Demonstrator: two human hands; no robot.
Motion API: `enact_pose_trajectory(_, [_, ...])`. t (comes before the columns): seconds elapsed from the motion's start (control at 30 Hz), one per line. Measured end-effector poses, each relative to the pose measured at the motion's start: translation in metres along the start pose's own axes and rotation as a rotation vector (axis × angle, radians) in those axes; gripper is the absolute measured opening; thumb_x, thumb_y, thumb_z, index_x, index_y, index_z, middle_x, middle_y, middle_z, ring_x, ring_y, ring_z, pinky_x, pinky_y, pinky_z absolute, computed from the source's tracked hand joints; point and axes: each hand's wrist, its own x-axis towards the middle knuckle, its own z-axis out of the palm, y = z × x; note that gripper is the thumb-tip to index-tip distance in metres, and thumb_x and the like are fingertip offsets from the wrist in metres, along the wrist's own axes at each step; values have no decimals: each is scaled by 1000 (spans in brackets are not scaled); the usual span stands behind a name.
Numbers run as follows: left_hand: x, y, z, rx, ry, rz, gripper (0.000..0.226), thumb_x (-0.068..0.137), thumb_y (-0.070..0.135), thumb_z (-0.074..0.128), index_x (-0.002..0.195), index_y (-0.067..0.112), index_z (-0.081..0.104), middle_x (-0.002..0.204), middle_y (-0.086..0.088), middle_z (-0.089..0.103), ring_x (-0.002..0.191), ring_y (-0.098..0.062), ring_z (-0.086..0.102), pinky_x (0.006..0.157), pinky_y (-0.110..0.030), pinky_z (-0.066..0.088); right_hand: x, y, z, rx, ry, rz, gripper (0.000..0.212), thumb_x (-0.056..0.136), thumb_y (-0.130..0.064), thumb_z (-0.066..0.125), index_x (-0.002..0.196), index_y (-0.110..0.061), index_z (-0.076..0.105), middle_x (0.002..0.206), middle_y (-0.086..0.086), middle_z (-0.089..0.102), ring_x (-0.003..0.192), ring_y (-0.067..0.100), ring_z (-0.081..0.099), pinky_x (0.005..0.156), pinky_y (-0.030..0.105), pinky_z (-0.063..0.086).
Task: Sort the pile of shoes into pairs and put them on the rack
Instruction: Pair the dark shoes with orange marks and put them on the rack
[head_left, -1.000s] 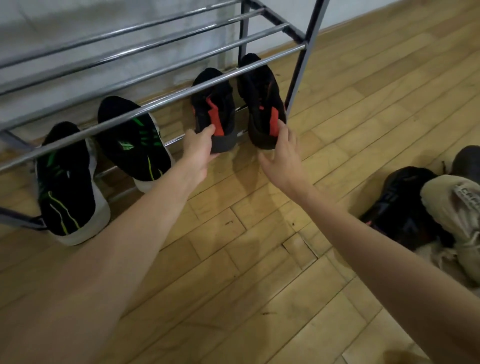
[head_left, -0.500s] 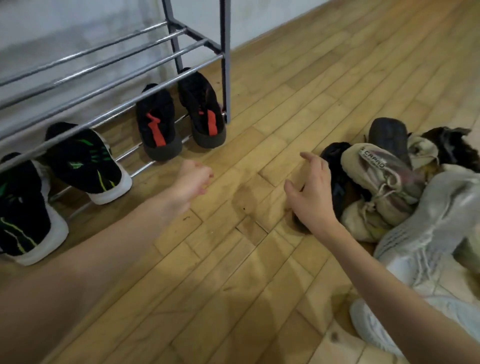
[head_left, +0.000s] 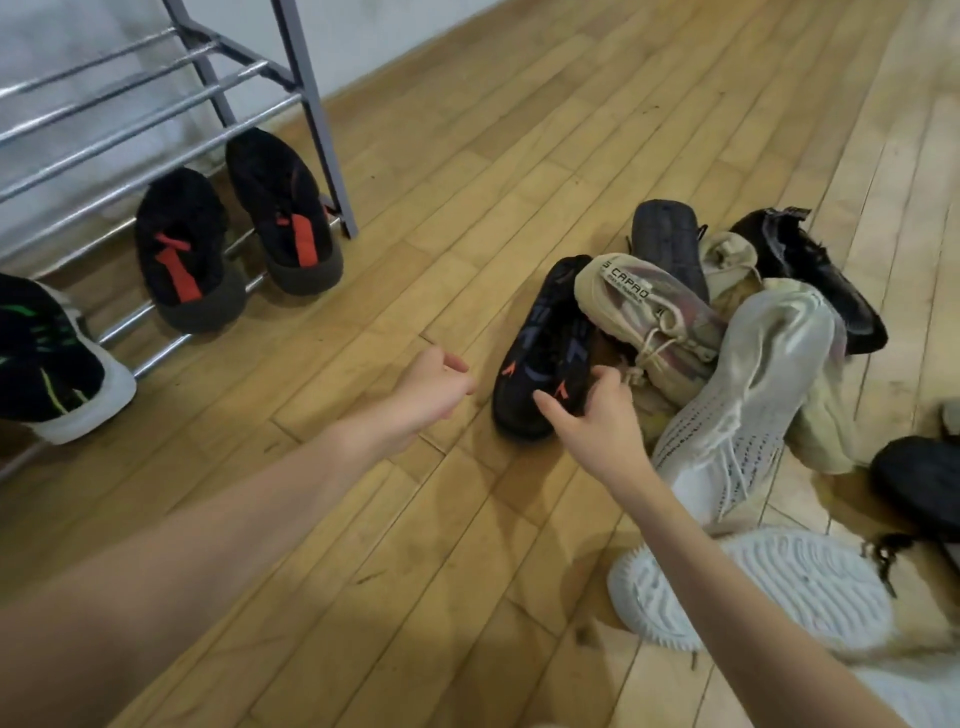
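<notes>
The right hand (head_left: 597, 421) spreads its fingers over the heel of a black sneaker with orange marks (head_left: 545, 348), touching it at the pile's (head_left: 727, 332) nine o'clock edge, not clearly gripping. The left hand (head_left: 431, 387) hangs loosely curled and empty over bare floor (head_left: 441, 218). At ten o'clock, the rack's (head_left: 311, 104) bottom rails hold black-and-red shoes (head_left: 234, 228); open boards separate rack and pile.

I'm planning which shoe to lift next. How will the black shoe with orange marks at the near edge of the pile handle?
The black shoe looks soft-knitted, so its upper probably flexes. The beige shoe leans against it and may slide down. Probably light enough for the right hand.
</notes>
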Motion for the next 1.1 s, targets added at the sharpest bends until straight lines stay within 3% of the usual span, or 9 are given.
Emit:
enact_pose_trajectory(0.2, [6, -7, -9, 55, 25, -3, 29, 86, 14, 59, 115, 16, 56, 109, -7, 61, 101, -21, 59, 75, -32, 53, 5, -27, 37, -338, 61, 107, 98, 89, -54, 57, 151, 1, 4, 141, 31, 28, 128, 44, 31, 103, 41, 33])
enact_pose_trajectory(0.3, [2, -6, -22, 83, 16, -4, 29, 87, 12, 58, 116, 16, 56, 106, -8, 62, 100, -22, 61, 75, -34, 53, 12, -30, 36, -268, 87, 190, 104, 84, -43, 70, 149, 3, 3, 141, 31, 29, 129, 43, 33, 103, 39, 35])
enact_pose_trajectory(0.43, [-3, -6, -34, 107, 5, 2, 29, 89, 11, 58, 117, 16, 56, 107, -7, 62, 99, -18, 61, 72, -29, 51, 23, -19, 28, -40, 125, 239, 59, 84, -21, 74, 125, 5, 40, 124, 21, 48, 113, 33, 53, 85, 34, 48])
enact_pose_trajectory(0.53, [-7, -2, -34, 129, 26, 0, 30, 90, 11, 59, 120, 15, 55, 107, -8, 62, 100, -19, 61, 74, -30, 51, 21, -17, 17, 128, 108, 232, 15, 84, -10, 68, 86, -4, 54, 86, 7, 58, 86, 25, 61, 59, 28, 42])
enact_pose_trajectory(0.63, [-11, 4, -28, 131, 2, 2, 30, 91, 10, 58, 120, 12, 54, 111, -11, 61, 104, -23, 60, 84, -38, 52, 21, -18, 4, 212, 42, 247, 30, 81, -5, 64, 68, -14, 38, 71, -1, 44, 73, 19, 51, 51, 25, 35])
enact_pose_trajectory(0.77, [-7, 8, -23, 106, 31, -3, 28, 91, 11, 58, 119, 9, 56, 110, -14, 62, 105, -25, 61, 84, -39, 52, 17, -24, -8, 449, -78, 314, 20, 79, -3, 66, 80, -8, 46, 67, 4, 47, 61, 17, 52, 50, 26, 43])
enact_pose_trajectory(0.93, [-4, 1, -16, 3, -5, -61, 26, 94, 19, 55, 117, 5, 55, 110, -16, 65, 99, -26, 62, 79, -38, 52, -3, -13, -32, 781, -188, 413, 29, 71, 5, 66, 78, -12, 43, 61, 3, 35, 45, 12, 33, 43, 24, 27])
enact_pose_trajectory(1.03, [-2, -4, -11, -49, -78, -94, 39, 95, 30, 54, 126, 6, 49, 117, -18, 62, 102, -27, 61, 85, -42, 53, -11, -5, -40, 806, -154, 421, 14, 68, -4, 65, 75, -9, 53, 70, 5, 43, 57, 15, 41, 48, 24, 34])
enact_pose_trajectory(1.1, [-1, -4, -10, -72, -100, -90, 51, 94, 36, 55, 135, 8, 45, 123, -17, 59, 107, -28, 60, 87, -41, 52, -15, 2, -40, 848, -176, 426, 22, 73, -8, 62, 95, -6, 60, 88, 9, 52, 77, 22, 52, 59, 28, 44])
